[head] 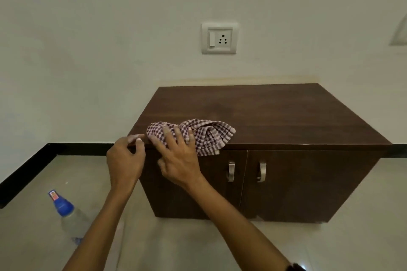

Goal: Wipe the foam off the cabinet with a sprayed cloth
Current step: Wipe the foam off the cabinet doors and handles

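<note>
A low dark-brown cabinet [275, 114] stands against the wall, with two doors and metal handles. A crumpled purple-and-white checked cloth [207, 132] lies on the top at its front left corner and hangs a little over the front edge. My right hand [178, 156] presses on the cloth's left part with spread fingers. My left hand [126, 158] grips the cabinet's front left corner, fingers curled over the edge, with whitish foam on the fingertips. A faint pale smear shows on the top behind the cloth.
A clear spray bottle with a blue cap [66, 211] stands on the tiled floor to the left. A wall socket [219, 38] sits above the cabinet. Black skirting [28, 171] runs along the wall's foot.
</note>
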Motion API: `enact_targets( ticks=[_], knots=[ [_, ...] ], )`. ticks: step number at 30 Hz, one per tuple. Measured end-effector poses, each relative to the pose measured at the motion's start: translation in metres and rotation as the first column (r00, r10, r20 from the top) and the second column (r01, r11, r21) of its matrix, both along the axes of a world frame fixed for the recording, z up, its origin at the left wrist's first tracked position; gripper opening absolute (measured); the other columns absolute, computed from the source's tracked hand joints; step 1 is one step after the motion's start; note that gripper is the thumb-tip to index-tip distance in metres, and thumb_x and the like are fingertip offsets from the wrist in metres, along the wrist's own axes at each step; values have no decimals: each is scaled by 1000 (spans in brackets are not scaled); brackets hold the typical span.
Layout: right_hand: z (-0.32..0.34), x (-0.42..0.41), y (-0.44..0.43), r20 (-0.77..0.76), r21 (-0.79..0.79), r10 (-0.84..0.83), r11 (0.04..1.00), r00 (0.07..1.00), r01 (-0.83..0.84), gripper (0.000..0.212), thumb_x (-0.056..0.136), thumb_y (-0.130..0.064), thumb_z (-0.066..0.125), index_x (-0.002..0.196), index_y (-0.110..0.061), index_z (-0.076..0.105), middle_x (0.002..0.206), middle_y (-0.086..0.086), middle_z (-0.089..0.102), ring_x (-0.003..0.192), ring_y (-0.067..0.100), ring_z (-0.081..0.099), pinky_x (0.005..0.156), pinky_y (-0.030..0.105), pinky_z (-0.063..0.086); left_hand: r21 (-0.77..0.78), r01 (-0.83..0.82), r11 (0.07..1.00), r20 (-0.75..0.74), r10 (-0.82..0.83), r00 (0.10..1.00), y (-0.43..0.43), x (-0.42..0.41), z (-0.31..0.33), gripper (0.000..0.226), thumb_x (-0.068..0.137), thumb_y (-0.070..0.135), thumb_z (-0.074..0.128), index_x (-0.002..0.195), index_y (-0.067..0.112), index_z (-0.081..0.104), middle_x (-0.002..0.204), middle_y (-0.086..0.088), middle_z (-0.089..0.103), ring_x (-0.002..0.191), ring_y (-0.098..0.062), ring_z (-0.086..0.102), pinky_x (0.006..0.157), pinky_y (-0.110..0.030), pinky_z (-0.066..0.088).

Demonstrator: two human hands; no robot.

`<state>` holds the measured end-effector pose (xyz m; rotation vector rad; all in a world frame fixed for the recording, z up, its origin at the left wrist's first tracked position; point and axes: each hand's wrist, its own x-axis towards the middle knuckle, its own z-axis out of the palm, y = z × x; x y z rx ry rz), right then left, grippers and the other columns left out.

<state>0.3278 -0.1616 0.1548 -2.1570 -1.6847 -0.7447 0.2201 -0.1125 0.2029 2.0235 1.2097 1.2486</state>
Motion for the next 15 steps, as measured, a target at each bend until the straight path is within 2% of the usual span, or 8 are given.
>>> enact_targets(
  ticks=[3, 5, 6, 7, 10, 12, 13, 15],
  knots=[
    [-21, 12, -6, 225, -76, 170, 985, 959, -156, 76, 74, -39, 48, 143, -30, 19, 149, 6, 24, 138, 27, 17, 112, 49, 2, -96, -56, 994, 53, 61, 997, 1, -8, -18, 24, 90, 12, 49, 108, 5, 64, 105, -15, 67, 88, -14, 56, 78, -26, 42],
    [-30, 23, -18, 263, -72, 205, 979, 943, -193, 75, 74, -34, 41, 145, -30, 18, 153, 1, 24, 143, 20, 8, 115, 44, -9, -228, -91, 969, 114, 119, 986, 3, -13, -35, 26, 91, 12, 49, 114, 6, 60, 111, -15, 64, 94, -17, 56, 80, -26, 41],
    [-36, 26, -23, 247, -64, 198, 980, 949, -188, 74, 74, -34, 42, 145, -30, 20, 152, -2, 26, 142, 17, 11, 116, 42, -5, -292, -95, 952, 137, 140, 981, 6, -14, -43, 28, 92, 13, 47, 117, 7, 58, 115, -15, 62, 101, -21, 56, 83, -27, 40],
    [-41, 28, -28, 226, -67, 192, 981, 955, -181, 74, 73, -35, 46, 144, -30, 24, 151, -5, 29, 140, 15, 18, 114, 40, 6, -343, -92, 935, 154, 152, 976, 10, -16, -50, 29, 93, 14, 45, 120, 8, 56, 120, -15, 60, 108, -23, 55, 85, -28, 40],
    [-79, 26, -37, 164, -182, 220, 965, 962, -189, 81, 66, -43, 62, 139, -33, 29, 146, -11, 34, 125, 13, 34, 89, 31, 46, -427, -86, 900, 184, 180, 966, 21, -18, -65, 31, 96, 16, 40, 122, 10, 56, 124, -13, 58, 117, -25, 52, 89, -30, 38],
    [-110, 23, -42, 141, -262, 244, 944, 959, -202, 87, 58, -47, 69, 134, -34, 30, 141, -15, 39, 119, 14, 37, 75, 26, 55, -450, -66, 891, 198, 172, 965, 25, -21, -70, 32, 96, 17, 39, 123, 10, 55, 124, -13, 59, 117, -25, 53, 91, -31, 39],
    [-120, 23, -43, 128, -282, 251, 937, 959, -208, 88, 57, -48, 72, 133, -34, 30, 141, -15, 38, 118, 15, 37, 75, 27, 56, -456, -48, 888, 206, 158, 966, 26, -23, -72, 32, 96, 17, 38, 124, 10, 54, 124, -13, 59, 117, -25, 54, 92, -32, 39],
    [-120, 25, -40, 135, -231, 241, 951, 961, -206, 86, 61, -47, 71, 135, -34, 29, 147, -11, 25, 120, 15, 35, 75, 26, 55, -467, -21, 884, 218, 138, 966, 27, -25, -75, 34, 97, 19, 38, 125, 11, 53, 125, -13, 59, 117, -25, 53, 95, -34, 39]
  ],
)
